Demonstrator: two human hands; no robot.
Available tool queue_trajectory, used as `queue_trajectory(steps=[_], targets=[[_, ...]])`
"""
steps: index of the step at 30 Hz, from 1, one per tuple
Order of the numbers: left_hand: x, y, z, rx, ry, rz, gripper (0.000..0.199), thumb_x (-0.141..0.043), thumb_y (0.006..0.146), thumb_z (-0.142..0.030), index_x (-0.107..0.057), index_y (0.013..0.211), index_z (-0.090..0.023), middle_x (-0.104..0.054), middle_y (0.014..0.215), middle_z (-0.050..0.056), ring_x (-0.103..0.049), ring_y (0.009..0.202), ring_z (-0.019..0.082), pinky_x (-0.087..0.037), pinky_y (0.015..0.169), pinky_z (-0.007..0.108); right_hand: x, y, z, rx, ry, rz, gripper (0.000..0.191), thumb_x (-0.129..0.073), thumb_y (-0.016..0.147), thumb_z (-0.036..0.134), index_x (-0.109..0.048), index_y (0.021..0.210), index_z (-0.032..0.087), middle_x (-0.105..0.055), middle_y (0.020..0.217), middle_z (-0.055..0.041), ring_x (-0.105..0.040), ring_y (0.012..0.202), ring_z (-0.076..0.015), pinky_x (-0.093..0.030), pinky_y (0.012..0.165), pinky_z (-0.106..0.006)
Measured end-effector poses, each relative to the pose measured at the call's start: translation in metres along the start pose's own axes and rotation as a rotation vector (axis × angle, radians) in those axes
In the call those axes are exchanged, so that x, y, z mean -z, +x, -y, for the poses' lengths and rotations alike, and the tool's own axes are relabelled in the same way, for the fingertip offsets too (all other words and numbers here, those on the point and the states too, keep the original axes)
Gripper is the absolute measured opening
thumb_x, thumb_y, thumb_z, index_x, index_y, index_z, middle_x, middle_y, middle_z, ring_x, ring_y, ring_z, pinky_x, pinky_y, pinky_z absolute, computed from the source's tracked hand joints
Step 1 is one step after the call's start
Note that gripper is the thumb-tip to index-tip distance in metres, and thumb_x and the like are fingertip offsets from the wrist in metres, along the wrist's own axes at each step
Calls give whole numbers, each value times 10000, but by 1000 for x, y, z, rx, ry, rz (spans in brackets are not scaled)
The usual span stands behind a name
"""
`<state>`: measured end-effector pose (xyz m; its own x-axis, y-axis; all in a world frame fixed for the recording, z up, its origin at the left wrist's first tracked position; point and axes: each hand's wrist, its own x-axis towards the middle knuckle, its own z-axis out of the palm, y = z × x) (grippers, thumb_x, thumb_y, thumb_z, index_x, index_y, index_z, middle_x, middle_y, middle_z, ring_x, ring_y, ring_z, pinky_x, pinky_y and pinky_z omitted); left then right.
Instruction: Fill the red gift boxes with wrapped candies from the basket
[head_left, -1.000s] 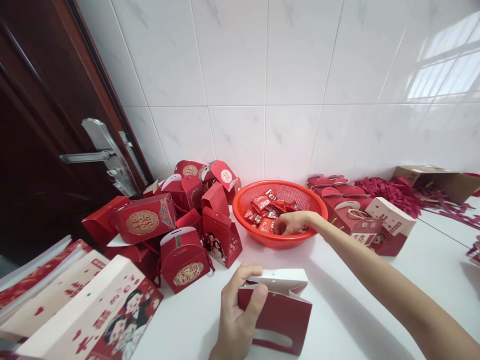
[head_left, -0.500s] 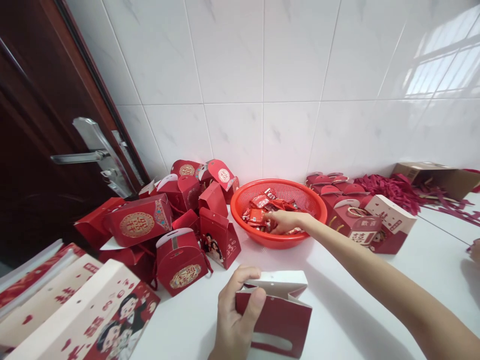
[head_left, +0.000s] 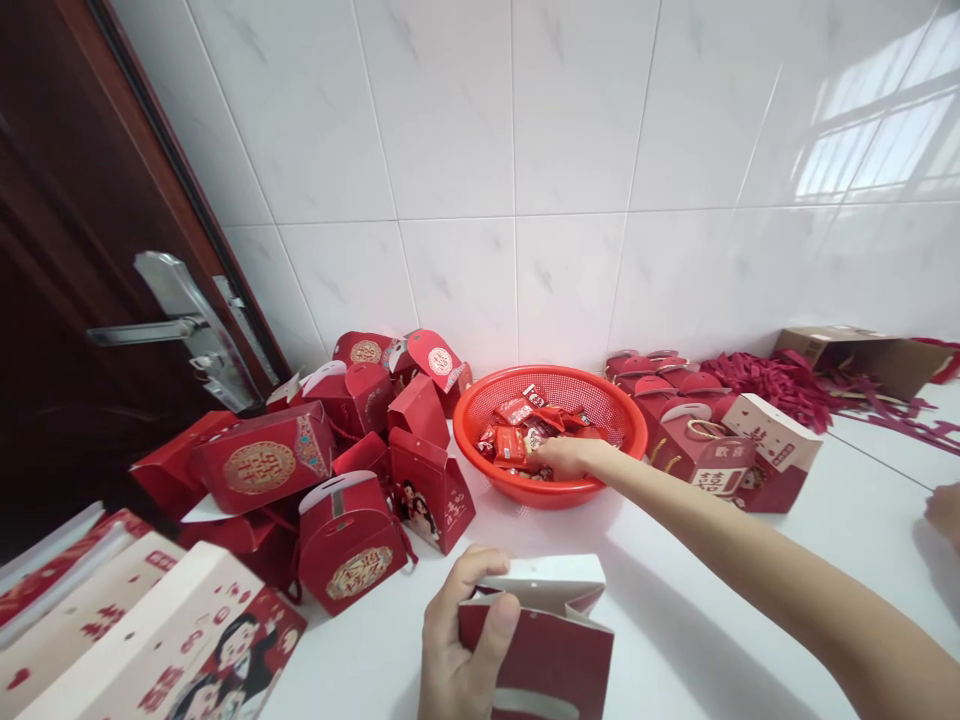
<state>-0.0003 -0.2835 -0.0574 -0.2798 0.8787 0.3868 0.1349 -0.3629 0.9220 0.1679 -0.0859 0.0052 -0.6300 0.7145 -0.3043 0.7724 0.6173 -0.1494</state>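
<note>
My left hand grips a dark red paper candy box by its left side, thumb in front and fingers behind. The box stands with its top open and has a pale slot on the front panel. My right hand is down inside a red plastic basket, among red wrapped candies. Its fingers curl downward and their tips are mostly hidden, so what lies in them cannot be made out.
Red candy boxes pile up on the left, beside cream printed bags. More boxes, dark red ribbons and a cardboard carton sit at right. Another person's hand shows at the right edge. A tiled wall stands behind.
The view has shifted slightly. My right hand has curled further into the candies, its fingers less visible. My left hand still holds the open box.
</note>
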Motion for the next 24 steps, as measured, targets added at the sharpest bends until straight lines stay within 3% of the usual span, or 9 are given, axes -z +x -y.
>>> queue_trajectory(steps=[3,6,11,14,18,24], targets=[[0,0,2,-1,14,-8,449,-666,813,-668,-714,898,-230,-736,942,38,-676,902,234,-531,819,291,0,-2,3,41,6,38,192,-652,765,164,-756,922,198,-754,935,-75,-678,817,-246,-460,660,-293],[0,0,1,-3,12,-13,456,-663,810,-677,-713,893,-231,-735,944,33,-681,904,232,-532,814,285,1,-4,0,47,113,-19,54,-716,714,198,-700,764,187,-722,820,-60,-633,728,-215,-411,597,-284],[-1,2,-2,-26,-1,-9,449,-665,811,-676,-713,879,-236,-735,922,25,-684,902,227,-530,813,273,-1,0,-21,75,455,-287,172,-696,692,188,-528,658,190,-629,695,1,-562,650,-150,-381,581,-253],[0,2,-2,-20,4,2,453,-663,814,-674,-715,888,-230,-738,929,33,-683,883,228,-534,802,280,-2,4,-32,87,634,-432,234,-703,705,295,-494,667,196,-584,650,29,-518,617,-129,-361,578,-246],[1,1,-1,-16,-5,19,438,-665,821,-656,-711,899,-228,-738,940,35,-682,876,227,-535,789,280,-4,6,-37,64,778,-495,366,-722,677,491,-497,680,202,-502,570,58,-430,540,-110,-299,527,-245],[1,2,-2,-38,-2,25,418,-657,835,-641,-710,907,-232,-740,926,29,-687,876,222,-534,788,274,-5,3,-34,-11,776,-538,413,-689,723,565,-511,673,195,-544,625,21,-503,607,-138,-352,569,-260]])
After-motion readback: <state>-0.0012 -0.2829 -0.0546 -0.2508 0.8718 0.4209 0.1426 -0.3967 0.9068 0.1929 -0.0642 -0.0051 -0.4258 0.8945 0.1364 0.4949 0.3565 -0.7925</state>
